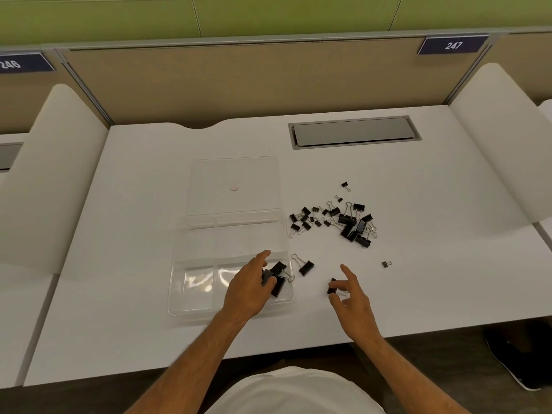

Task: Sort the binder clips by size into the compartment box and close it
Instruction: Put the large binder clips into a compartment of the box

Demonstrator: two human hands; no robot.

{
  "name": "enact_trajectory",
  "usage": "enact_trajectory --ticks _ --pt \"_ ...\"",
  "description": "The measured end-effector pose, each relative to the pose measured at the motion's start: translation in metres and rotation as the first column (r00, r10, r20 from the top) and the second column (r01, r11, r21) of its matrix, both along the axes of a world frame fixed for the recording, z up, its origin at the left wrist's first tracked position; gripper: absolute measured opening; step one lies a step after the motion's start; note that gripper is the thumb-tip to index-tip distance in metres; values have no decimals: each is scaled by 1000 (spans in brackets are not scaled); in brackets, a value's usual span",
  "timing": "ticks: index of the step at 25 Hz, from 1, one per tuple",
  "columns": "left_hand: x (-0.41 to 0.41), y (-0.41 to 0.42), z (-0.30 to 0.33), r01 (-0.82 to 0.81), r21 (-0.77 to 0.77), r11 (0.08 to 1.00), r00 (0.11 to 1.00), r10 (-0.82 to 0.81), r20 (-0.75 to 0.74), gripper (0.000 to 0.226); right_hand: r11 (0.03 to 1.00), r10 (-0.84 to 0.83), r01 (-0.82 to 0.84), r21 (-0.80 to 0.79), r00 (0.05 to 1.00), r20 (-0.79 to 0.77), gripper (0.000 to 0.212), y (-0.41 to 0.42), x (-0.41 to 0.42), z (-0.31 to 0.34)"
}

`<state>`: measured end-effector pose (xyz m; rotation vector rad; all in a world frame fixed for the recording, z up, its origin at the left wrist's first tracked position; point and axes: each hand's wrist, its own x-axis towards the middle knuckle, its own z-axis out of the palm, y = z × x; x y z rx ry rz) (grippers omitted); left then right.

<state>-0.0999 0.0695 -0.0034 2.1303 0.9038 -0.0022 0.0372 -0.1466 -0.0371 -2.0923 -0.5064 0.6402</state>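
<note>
A clear compartment box [191, 294] lies on the white desk, its lid [236, 177] folded open behind it. My left hand [251, 285] is over the box's near right compartment and grips a large black binder clip [266, 277]; more large clips [280, 280] lie in that compartment. My right hand [351, 297] pinches another black clip [332, 286] just above the desk, right of the box. One large clip [306, 267] lies between the hands. A scattered pile of black clips [337, 221] of mixed sizes sits further back on the right.
A small stray clip [386, 264] lies right of my right hand and another [345, 185] behind the pile. A grey cable hatch [354, 132] is set into the desk at the back. White curved dividers [501, 144] flank the desk. A dark shoe [519, 357] shows below the desk edge.
</note>
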Motion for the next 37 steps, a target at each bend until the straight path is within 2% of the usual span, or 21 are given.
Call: enact_trajectory --ticks 7,13,20,24,28,32,34,37 --pt "5 -10 -3 -34 26 999 999 34 14 59 998 70 -70 12 998 -7 70 -2 26 0" --pt "11 -22 3 -181 -8 983 982 181 52 58 988 155 -155 10 988 17 63 -12 82 13" --pt "60 -59 9 -232 -31 972 964 234 125 54 964 252 -240 -111 960 118 36 -4 176 16" --pt "84 -76 5 -244 -9 970 961 243 130 53 926 356 -315 -210 912 203 29 17 226 8" --pt "95 -90 4 -243 -11 970 965 243 103 53 858 479 -375 -350 830 285 34 53 267 3" --pt "99 -92 4 -248 -17 969 967 249 59 52 658 736 -531 -535 603 308 42 83 278 -8" --pt "100 -92 4 -265 -17 964 963 265 48 51 583 800 -552 -596 518 303 46 91 273 -17" --pt "99 -93 4 -279 -24 960 959 280 40 50 563 803 -498 -660 518 294 46 92 264 -28"
